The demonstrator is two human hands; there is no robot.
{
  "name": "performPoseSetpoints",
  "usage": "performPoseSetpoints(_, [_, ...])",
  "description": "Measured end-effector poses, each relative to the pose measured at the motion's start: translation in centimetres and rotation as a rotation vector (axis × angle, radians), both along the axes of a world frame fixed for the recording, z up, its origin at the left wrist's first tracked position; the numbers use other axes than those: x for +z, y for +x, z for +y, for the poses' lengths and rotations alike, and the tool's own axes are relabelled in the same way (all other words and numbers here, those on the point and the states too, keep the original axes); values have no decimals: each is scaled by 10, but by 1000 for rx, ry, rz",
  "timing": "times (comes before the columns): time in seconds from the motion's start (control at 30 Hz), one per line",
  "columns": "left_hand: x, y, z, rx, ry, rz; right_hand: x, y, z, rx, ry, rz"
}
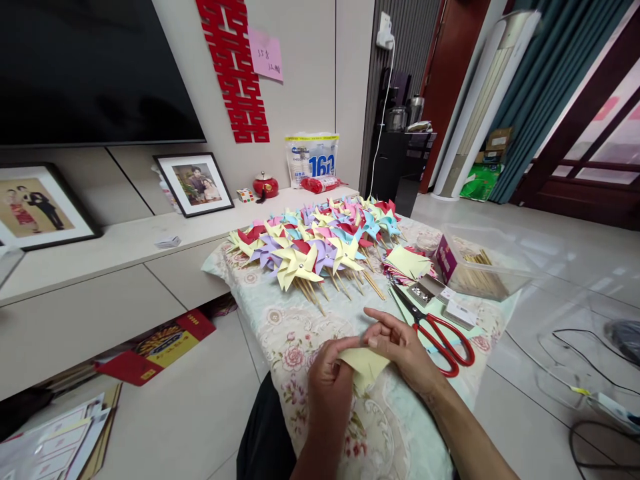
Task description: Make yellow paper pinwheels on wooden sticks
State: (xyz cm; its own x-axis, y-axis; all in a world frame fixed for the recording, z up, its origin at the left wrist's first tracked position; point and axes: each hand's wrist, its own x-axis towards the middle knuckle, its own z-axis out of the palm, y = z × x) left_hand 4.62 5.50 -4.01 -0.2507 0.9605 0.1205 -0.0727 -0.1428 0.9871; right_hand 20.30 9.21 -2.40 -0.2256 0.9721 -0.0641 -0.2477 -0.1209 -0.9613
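Note:
A pale yellow sheet of paper (pixel 367 368), cut and partly bent, is held low over the near part of the table. My left hand (pixel 333 377) closes on its left side, with the curled fingers partly hidden. Across from it, my right hand (pixel 400 343) pinches the paper's upper right edge between thumb and fingers. To the right of my right hand lie scissors with red handles (pixel 445 340), their blades apart. Beyond both hands, many finished paper pinwheels (pixel 300 265) on wooden sticks lie heaped in yellow, purple, red, blue and pink.
A stack of coloured paper squares (pixel 409 263), a small box of metal fasteners (pixel 423 292) and a plastic tub (pixel 485 283) of sticks occupy the table's right side. A floral cloth (pixel 280 333) covers the table. Behind stands a low white cabinet (pixel 120 260) with framed photos.

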Motion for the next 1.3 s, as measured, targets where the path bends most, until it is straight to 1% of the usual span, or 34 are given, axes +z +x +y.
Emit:
performPoseSetpoints(0.1, [-1, 3, 1, 26, -138, -214, -2, -1, 0, 57, -14, -69])
performPoseSetpoints(0.17, [1, 4, 2, 58, -193, -331, -3, -1, 0, 78, -16, -93])
performPoseSetpoints(0.27, [7, 3, 2, 64, -226, -386, -4, -2, 0, 94, -15, -113])
performPoseSetpoints(0.33, [9, 3, 2, 58, -223, -392, -4, -3, 0, 99, -12, -115])
performPoseSetpoints(0.53, [10, 4, 1, 130, -216, -378, -5, -4, 1, 107, -16, -79])
performPoseSetpoints(0.67, [12, 2, -2, 117, -216, -432, -4, -5, 0, 102, -4, -60])
performPoseSetpoints(0.77, [11, 0, -3, 73, -170, -375, -4, -4, -1, 111, 10, -60])
performPoseSetpoints(0.87, [8, 3, -2, 42, -175, -309, -4, -3, -2, 126, 21, -59])
performPoseSetpoints(0.97, [4, 6, 0, 73, -203, -323, -3, -1, -2, 143, 24, -78])
performPoseSetpoints(1.07, [1, 7, 2, 103, -198, -323, -2, 0, -2, 135, 34, -107])
performPoseSetpoints(1.2, [0, 6, 2, 80, -192, -251, 0, 0, -1, 107, 48, -125])
performPoseSetpoints(1.3, [0, 7, 2, 64, -193, -232, -1, -2, -1, 101, 41, -121])
